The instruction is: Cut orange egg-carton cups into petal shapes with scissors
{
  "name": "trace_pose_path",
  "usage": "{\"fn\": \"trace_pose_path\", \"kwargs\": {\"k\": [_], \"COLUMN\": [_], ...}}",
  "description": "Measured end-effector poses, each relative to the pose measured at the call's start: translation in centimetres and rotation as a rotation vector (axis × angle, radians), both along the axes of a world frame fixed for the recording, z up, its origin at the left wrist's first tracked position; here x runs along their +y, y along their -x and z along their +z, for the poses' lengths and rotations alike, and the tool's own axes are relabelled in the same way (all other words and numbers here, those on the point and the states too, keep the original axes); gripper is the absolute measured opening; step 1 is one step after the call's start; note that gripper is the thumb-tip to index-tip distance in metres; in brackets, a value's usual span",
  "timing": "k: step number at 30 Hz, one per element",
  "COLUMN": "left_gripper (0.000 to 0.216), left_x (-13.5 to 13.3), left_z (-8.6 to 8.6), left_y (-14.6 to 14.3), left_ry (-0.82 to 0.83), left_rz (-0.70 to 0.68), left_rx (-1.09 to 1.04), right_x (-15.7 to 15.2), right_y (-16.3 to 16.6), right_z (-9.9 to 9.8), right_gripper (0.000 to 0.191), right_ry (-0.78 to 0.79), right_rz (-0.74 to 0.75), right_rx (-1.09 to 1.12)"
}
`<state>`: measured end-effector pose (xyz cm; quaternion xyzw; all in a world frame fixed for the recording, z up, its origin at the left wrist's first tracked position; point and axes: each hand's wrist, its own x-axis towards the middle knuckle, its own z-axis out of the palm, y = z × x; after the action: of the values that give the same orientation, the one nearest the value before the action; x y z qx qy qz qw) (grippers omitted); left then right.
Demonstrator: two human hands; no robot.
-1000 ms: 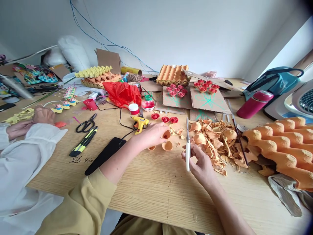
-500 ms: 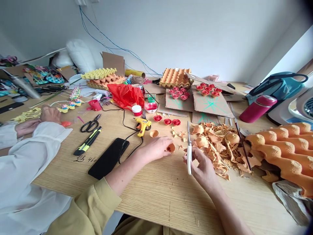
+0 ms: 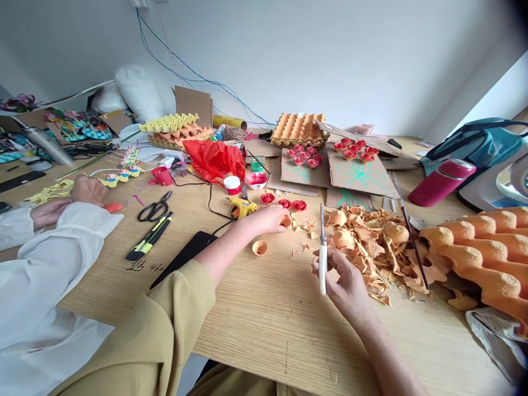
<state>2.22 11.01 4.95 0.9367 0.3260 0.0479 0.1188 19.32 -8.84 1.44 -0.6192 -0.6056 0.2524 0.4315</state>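
My left hand (image 3: 270,219) reaches forward over the table, its fingers closed on a small orange egg-carton cup (image 3: 284,221). A second egg-carton cup (image 3: 259,248) sits nearer me, its opening facing up. My right hand (image 3: 344,278) holds white-handled scissors (image 3: 322,258) with the blades pointing away from me. Just beyond my left hand lie red paper flowers (image 3: 299,205). To the right of the scissors is a heap of torn orange carton scraps (image 3: 371,247). A yellow glue gun (image 3: 243,208) is partly hidden behind my left forearm.
An orange egg tray (image 3: 482,242) and a pink bottle (image 3: 441,182) stand at right. Cardboard pieces (image 3: 358,179) bear red flowers. A phone (image 3: 185,256), a utility knife (image 3: 149,236) and black scissors (image 3: 155,207) lie left. A co-worker's hands (image 3: 88,190) work at far left.
My left hand has moved forward, away from me, and has a cup at its fingers. The loose cup now sits nearer me than before. My right hand stays almost still with the scissors.
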Motion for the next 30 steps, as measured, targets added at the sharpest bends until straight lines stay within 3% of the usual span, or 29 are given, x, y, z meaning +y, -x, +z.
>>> {"fn": "trace_pose_path", "kwargs": {"k": [6, 9, 12, 15, 22, 30], "left_gripper": [0.049, 0.033, 0.022, 0.03, 0.039, 0.026], "left_x": [-1.2, -3.3, -6.2, -8.5, -10.0, -9.7], "left_z": [0.0, 0.2, -0.4, -1.8, -4.8, -5.3], "left_y": [2.2, 4.7, 7.3, 8.7, 8.3, 8.5], "left_ry": [-0.04, -0.077, -0.042, -0.037, -0.077, -0.058], "left_rz": [0.049, 0.095, 0.157, 0.23, 0.344, 0.437], "left_rx": [-0.076, -0.266, -0.294, -0.268, -0.237, -0.312], "right_x": [-0.1, -0.1, -0.2, -0.1, 0.2, 0.1], "right_y": [0.1, -0.1, -0.4, -0.5, -0.5, -0.6], "right_z": [0.3, 0.3, 0.1, -0.2, -0.4, -0.6], "right_gripper": [0.018, 0.021, 0.023, 0.021, 0.024, 0.032], "right_ry": [0.006, 0.01, 0.014, 0.014, 0.023, 0.038], "right_rz": [-0.01, -0.033, -0.057, -0.071, -0.08, -0.071], "right_rx": [0.006, 0.028, 0.049, 0.059, 0.047, 0.054]}}
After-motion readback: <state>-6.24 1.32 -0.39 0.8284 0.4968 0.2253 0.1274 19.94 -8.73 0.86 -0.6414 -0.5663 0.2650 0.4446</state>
